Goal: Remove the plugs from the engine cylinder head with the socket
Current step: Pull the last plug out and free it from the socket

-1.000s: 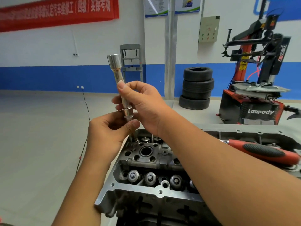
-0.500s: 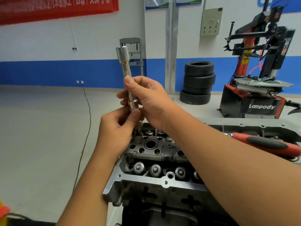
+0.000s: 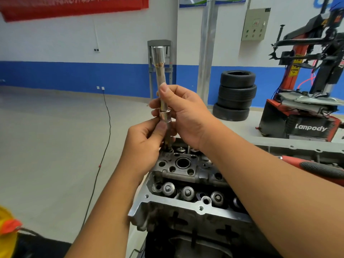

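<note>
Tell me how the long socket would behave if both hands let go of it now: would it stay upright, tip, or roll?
The socket looks like polished steel, so probably rigid and heavy for its width. It stands tall and narrow over the cylinder head; without the right hand and left hand it would likely tip. Being round and smooth, it would probably roll and feel slippery.

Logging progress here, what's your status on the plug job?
Both hands on the socket: right hand high, left hand pinching low. Upright, tip at the cylinder head far corner. Nothing blocking; red-handled tool lies aside.
</note>
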`<state>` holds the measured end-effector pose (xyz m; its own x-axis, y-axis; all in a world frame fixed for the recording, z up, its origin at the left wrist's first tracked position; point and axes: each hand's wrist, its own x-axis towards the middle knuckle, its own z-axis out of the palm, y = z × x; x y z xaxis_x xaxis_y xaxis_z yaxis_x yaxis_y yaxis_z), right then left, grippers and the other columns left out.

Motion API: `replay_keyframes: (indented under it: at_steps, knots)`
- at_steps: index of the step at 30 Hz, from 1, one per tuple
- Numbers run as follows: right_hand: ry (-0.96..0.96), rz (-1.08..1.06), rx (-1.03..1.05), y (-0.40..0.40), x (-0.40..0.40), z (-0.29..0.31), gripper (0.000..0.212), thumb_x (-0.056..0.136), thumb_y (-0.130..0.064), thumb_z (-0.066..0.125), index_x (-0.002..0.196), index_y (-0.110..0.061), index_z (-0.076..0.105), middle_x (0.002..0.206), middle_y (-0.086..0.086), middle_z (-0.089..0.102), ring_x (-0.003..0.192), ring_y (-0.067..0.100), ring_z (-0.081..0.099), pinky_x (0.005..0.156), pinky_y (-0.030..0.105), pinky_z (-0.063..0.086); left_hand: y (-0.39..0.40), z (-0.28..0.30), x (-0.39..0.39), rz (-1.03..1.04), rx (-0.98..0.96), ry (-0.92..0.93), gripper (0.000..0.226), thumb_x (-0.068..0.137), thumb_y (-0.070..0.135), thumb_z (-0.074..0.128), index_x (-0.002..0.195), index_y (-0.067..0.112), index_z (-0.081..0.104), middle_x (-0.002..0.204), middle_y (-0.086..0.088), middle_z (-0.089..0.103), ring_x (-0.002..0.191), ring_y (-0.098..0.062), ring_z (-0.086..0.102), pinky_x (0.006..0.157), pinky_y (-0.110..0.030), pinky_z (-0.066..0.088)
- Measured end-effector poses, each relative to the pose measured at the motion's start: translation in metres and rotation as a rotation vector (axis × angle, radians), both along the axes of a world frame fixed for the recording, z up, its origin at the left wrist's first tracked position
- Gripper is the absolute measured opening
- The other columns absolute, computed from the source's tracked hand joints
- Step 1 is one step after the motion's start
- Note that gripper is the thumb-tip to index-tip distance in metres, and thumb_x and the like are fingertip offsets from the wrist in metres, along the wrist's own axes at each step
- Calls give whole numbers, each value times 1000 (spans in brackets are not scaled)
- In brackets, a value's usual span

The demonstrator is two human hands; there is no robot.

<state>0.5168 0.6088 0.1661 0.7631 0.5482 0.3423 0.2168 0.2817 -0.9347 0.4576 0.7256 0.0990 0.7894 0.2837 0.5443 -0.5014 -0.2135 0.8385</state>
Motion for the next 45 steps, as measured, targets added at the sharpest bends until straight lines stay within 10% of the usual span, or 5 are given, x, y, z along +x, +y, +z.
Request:
replay_keyframes:
  at_steps: [9,26,33,40,45]
  knots:
    - [11,28,26,1,-1,0,21,97,-34,72,96,-14,64,91,9,77,77,23,71,68,33,59,-3,-1,-1,152,-3,-19,18,79,42,79,93,31,79,81,4,80,77,-14,76,76,-32,60]
    - [-33,4,-11,1,-2,3,24,102,-37,63,96,-15,69,88,4,76,81,18,69,68,30,57,-2,2,3,-9,-75,-19,21,103,26,58,103,25,79,93,-5,81,87,-27,79,82,-40,65]
    - [-10,-12,33,2,-4,4,23,98,-37,69,97,-15,62,87,11,77,76,24,71,68,34,60,-6,3,4,86,-83,-63,12,78,36,80,89,31,81,82,3,80,69,-5,73,63,-15,53]
    - [-49,-24,-26,2,-4,7,29,105,-43,56,95,-17,65,84,4,76,78,19,71,67,34,57,1,7,5,3,-75,22,21,105,15,58,100,22,78,91,-4,81,85,-24,79,81,-39,64]
    - [-27,2,48,2,-4,6,24,99,-35,69,99,-12,63,85,12,75,77,25,71,72,38,61,-5,7,5,51,-123,-72,15,79,24,82,94,24,78,81,5,80,71,-2,72,63,-13,52]
